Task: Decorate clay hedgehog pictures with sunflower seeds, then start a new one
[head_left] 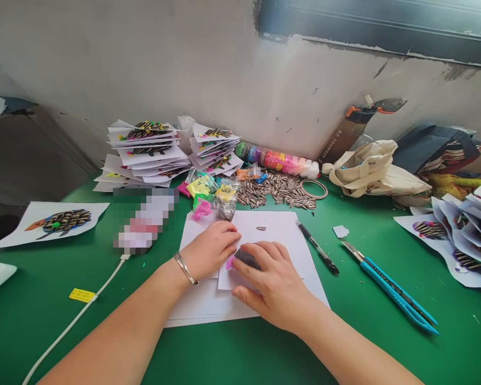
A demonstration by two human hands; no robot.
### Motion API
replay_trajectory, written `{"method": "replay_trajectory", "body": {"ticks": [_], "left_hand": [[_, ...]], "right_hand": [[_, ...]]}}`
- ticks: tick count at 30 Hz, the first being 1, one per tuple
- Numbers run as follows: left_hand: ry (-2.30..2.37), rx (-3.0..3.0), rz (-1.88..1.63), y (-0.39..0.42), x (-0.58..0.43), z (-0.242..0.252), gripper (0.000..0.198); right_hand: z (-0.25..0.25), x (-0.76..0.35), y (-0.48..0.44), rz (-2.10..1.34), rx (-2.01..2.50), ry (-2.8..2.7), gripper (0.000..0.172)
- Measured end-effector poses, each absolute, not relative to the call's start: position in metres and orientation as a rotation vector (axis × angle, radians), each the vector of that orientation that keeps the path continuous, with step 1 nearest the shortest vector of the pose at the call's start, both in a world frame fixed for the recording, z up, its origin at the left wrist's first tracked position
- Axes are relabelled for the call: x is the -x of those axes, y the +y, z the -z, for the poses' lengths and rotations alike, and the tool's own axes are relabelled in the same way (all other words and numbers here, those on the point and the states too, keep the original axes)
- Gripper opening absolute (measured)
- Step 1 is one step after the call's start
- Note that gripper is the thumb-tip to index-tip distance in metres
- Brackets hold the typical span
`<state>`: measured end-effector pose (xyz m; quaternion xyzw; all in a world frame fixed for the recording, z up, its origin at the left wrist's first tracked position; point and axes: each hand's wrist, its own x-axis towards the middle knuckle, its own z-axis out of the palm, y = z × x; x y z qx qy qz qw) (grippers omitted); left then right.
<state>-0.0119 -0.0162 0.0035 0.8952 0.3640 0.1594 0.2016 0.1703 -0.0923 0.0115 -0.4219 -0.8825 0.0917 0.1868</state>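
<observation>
My left hand [213,247], with a silver bracelet [185,268] at the wrist, rests on the white paper with its fingers curled close together; what they hold, if anything, is hidden. My right hand [273,275] lies spread over a small white sheet [225,282]. Its fingers partly cover a flat dark grey patch of clay [247,259], and its index fingertip touches a bit of pink clay [230,262] at the patch's left end. A single striped sunflower seed [261,228] lies on the larger white sheets [192,307] beyond the fingers.
Opened clay packets [208,193], loose sunflower seeds [264,190] and a roll of coloured clays [282,161] lie behind. A black pen [317,248] and blue cutter [393,289] are at right. Stacked seed pictures [152,155] stand at back left; a white cable [80,305] crosses the green table.
</observation>
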Motion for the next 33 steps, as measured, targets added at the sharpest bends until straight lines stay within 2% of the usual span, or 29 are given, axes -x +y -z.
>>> {"method": "replay_trajectory", "body": {"ticks": [5,14,27,33], "left_hand": [[1.029,-2.496,-0.437,-0.017,0.012,-0.007,0.024],[1.044,-2.541,-0.5,-0.017,0.009,-0.009,0.028],[1.192,-2.522,-1.001,-0.016,0.016,-0.015,0.023],[1.144,-2.581,-1.018,-0.019,0.012,-0.015,0.023]], "right_hand": [[-0.013,-0.17,-0.092,-0.286,1.159,-2.472,0.033],[0.001,-0.216,-0.069,-0.253,1.457,-1.956,0.027],[0.021,-0.229,-0.056,-0.263,1.512,-1.967,0.028],[0.007,-0.238,-0.061,-0.207,1.422,-2.103,0.041]]}}
